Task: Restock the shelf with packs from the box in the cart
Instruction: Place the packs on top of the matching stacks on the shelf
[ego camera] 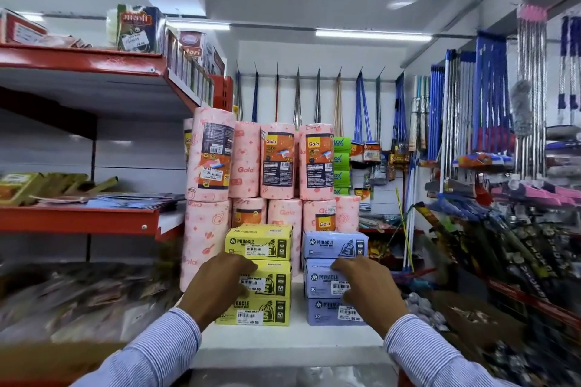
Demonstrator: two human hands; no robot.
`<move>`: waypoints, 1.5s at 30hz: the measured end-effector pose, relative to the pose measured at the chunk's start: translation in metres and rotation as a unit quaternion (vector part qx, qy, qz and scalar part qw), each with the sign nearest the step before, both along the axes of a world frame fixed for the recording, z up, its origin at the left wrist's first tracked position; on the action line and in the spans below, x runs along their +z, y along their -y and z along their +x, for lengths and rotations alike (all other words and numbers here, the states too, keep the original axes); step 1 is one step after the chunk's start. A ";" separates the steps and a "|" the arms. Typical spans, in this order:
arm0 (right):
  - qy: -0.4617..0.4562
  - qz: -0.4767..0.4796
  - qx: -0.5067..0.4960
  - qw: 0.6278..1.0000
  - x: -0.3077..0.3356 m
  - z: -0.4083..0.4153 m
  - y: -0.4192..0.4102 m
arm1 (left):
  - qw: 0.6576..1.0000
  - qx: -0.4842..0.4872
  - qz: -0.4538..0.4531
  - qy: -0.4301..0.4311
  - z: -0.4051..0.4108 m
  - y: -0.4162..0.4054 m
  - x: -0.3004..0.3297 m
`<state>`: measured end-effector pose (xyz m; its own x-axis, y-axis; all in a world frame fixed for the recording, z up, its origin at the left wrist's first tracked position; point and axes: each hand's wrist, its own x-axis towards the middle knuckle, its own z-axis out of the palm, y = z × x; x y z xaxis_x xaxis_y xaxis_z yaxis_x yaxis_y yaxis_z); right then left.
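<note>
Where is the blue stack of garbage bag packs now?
In the head view, the blue stack stands right of centre on the white shelf, beside the yellow stack, under the right hand.

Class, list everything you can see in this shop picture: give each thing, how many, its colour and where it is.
Yellow garbage bag packs: three, stacked, left on white shelf.
Blue garbage bag packs: three, stacked, right beside them.
Kitchen towel rolls: many, pink, two tiers behind the packs.
Green packs: several, stacked right of the rolls.
Mops and brooms: many, mostly blue-handled, hanging on back and right walls.
Red shelves: two, left, holding assorted goods.
Left hand: on middle yellow pack.
Right hand: on middle blue pack.
</note>
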<state>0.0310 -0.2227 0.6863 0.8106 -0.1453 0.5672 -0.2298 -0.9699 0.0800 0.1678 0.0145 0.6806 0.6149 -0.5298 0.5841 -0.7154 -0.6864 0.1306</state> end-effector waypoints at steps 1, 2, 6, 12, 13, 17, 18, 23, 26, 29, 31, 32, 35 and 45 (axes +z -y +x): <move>-0.001 0.004 0.000 1.000 -0.001 0.000 0.000 | 1.000 0.000 -0.002 -0.002 -0.001 0.000 -0.001; -0.001 0.008 0.000 1.000 -0.003 0.000 0.000 | 1.000 0.001 -0.005 -0.002 -0.001 0.001 -0.003; 0.006 0.020 0.001 1.000 -0.004 -0.001 0.001 | 1.000 0.003 -0.005 0.001 -0.003 0.001 -0.004; 0.012 0.017 0.004 1.000 -0.008 0.001 0.007 | 1.000 -0.001 -0.010 0.003 -0.005 -0.001 -0.007; 0.014 0.015 0.005 1.000 -0.009 0.001 0.008 | 1.000 -0.003 -0.012 0.006 -0.006 -0.001 -0.008; 0.041 0.001 0.029 0.999 -0.024 -0.001 0.005 | 0.997 -0.022 -0.008 0.079 -0.013 -0.004 -0.023; 0.047 -0.009 0.037 0.998 -0.029 -0.004 0.003 | 0.994 -0.025 -0.007 0.104 -0.016 -0.006 -0.028; 0.067 -0.018 0.053 0.996 -0.070 -0.041 -0.021 | 0.989 -0.063 -0.018 0.132 -0.056 -0.014 -0.067; 0.039 -0.006 0.071 0.997 -0.112 -0.072 -0.037 | 0.990 -0.085 0.009 0.116 -0.087 -0.019 -0.109; -0.004 0.017 0.083 0.996 -0.165 -0.099 -0.046 | 0.990 -0.115 0.021 0.083 -0.114 -0.024 -0.160; -0.043 0.049 0.089 0.994 -0.206 -0.113 -0.050 | 0.990 -0.129 0.043 0.041 -0.130 -0.025 -0.198; -0.060 0.068 0.085 0.992 -0.226 -0.120 -0.052 | 0.989 -0.134 0.054 0.014 -0.137 -0.028 -0.218; -0.151 0.111 0.059 0.981 -0.299 -0.138 -0.053 | 0.980 -0.151 0.102 -0.077 -0.156 -0.032 -0.293; -0.475 0.236 0.021 0.848 -0.519 -0.183 -0.065 | 0.886 -0.130 0.305 -0.325 -0.212 -0.042 -0.536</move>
<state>-0.1518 -0.1579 0.1677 0.8793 -0.1340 -0.4571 -0.2432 -0.9514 -0.1889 -0.0442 0.0566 0.1444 0.5274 -0.7976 -0.2926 -0.7689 -0.5946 0.2350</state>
